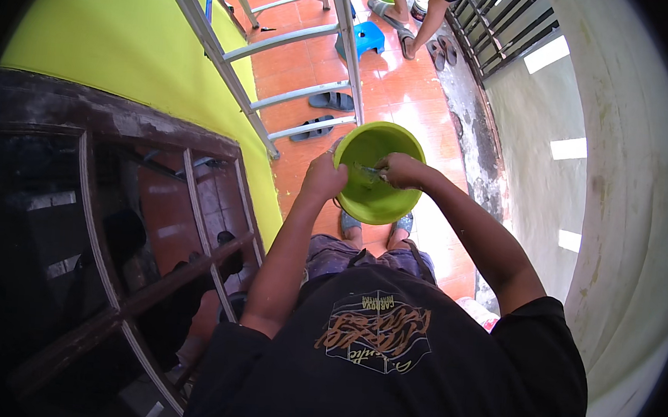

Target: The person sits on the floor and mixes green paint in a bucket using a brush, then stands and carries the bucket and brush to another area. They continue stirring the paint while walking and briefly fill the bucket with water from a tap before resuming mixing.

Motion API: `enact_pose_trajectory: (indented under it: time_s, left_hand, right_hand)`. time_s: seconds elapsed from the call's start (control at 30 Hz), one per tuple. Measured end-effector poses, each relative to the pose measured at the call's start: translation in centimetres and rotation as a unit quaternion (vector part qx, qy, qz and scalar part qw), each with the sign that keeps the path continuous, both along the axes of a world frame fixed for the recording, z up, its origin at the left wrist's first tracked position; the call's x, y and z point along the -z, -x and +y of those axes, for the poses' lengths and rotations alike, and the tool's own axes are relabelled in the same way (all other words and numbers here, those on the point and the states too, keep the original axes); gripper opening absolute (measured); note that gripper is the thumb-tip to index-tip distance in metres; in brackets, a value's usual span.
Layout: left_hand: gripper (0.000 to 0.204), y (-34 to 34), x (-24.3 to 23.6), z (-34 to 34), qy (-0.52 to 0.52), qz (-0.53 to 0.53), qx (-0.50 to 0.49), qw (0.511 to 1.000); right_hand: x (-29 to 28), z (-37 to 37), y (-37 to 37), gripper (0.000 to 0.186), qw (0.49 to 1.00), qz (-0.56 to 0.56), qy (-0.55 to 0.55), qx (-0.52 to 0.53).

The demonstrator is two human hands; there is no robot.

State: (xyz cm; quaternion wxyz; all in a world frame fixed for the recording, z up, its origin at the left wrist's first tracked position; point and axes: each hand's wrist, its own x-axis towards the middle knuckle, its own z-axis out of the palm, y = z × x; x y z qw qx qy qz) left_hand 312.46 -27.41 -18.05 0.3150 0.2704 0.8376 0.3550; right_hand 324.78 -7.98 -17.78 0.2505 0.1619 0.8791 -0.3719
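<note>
A lime-green bucket (381, 205) is held up in front of my body, its opening facing me. My left hand (324, 178) is closed on its left rim. My right hand (401, 170) reaches over the opening, fingers closed around a small, thin tool (371, 170). The tool's end points down and left into the bucket, and I cannot make out its exact kind. Some yellowish-green matter shows inside near its end. The bucket's bottom is partly hidden by my right hand.
A metal ladder (301, 96) stands ahead on orange tiles, dark sandals (311, 128) by its foot. Beyond are a blue stool (365, 39) and another person's feet (390, 15). A dark-framed window (122, 302) flanks me left, a pale wall (544, 138) right.
</note>
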Motion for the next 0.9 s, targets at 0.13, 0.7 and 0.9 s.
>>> enact_pose_trajectory:
  time_s: [0.13,0.7,0.9]
  left_hand:
    - [0.048,0.7,-0.4,0.0,0.056,0.027,0.0,0.998]
    - [0.058,-0.9,0.3,0.8,0.074,-0.02,0.009,0.997]
    - [0.043,0.1,-1.3,1.3,0.056,-0.007,0.011,0.998]
  right_hand:
    - [-3.4,1.4,-1.5,0.024,0.978,-0.088,-0.162,-0.097]
    - [0.0,-2.5,-2.0,0.036,0.996,0.034,-0.031,0.073]
    - [2.0,-0.4,-0.8,0.033,0.956,0.094,-0.277,-0.027]
